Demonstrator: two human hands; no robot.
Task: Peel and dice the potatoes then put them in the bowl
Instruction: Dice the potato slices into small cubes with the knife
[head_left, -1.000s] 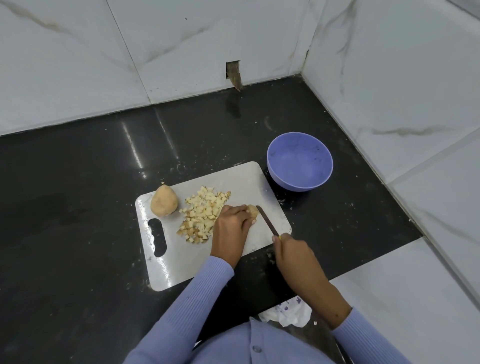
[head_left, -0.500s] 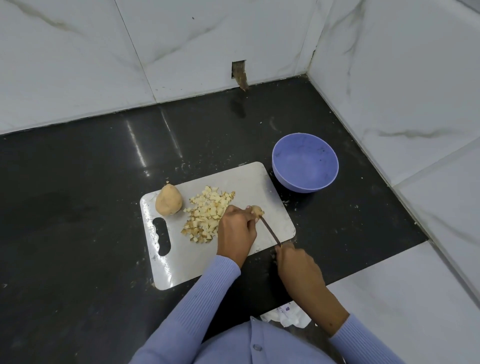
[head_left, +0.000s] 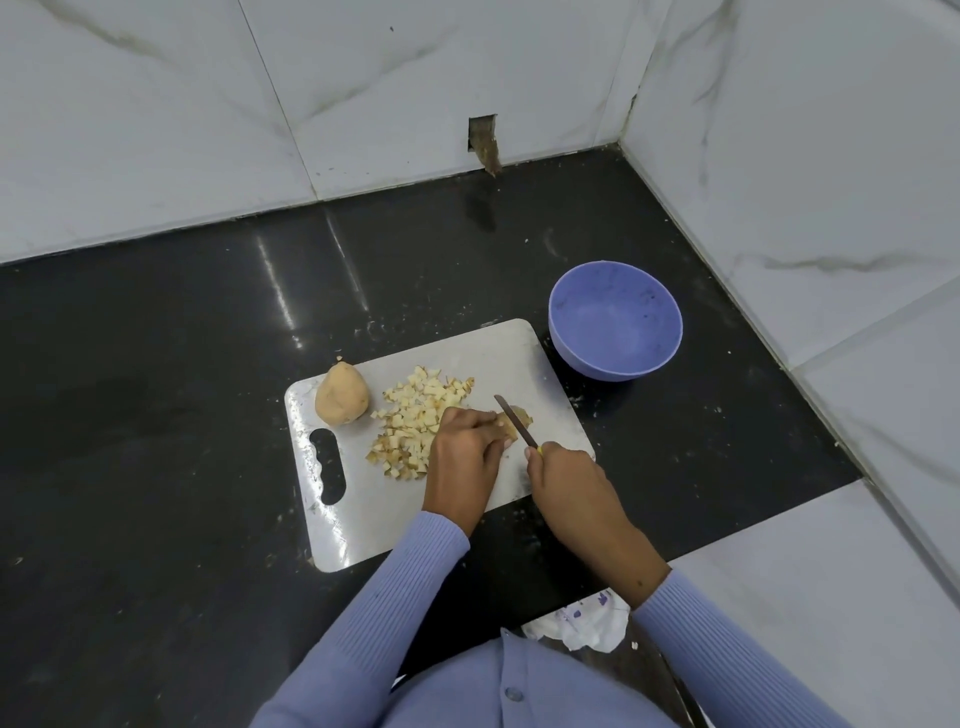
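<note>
A grey cutting board (head_left: 540, 374) lies on the dark counter. On its left end stands a whole unpeeled potato (head_left: 341, 400). A heap of diced potato (head_left: 415, 415) covers the board's middle. My left hand (head_left: 465, 457) holds a small potato piece (head_left: 506, 428) down on the board with curled fingers. My right hand (head_left: 566, 478) grips a knife (head_left: 514, 420) whose blade runs through that piece, with a cut slice (head_left: 523, 414) just right of the blade. The empty purple bowl (head_left: 615, 319) stands right of the board's far corner.
White marble walls close the counter (head_left: 156, 415) at the back and on the right. A crumpled white cloth (head_left: 587, 623) lies at the near edge by my body. A white ledge (head_left: 831, 571) sits at the lower right.
The knife has moved left across the potato piece and now cuts through it; a slice lies to its right. My left hand keeps its hold on the piece.
</note>
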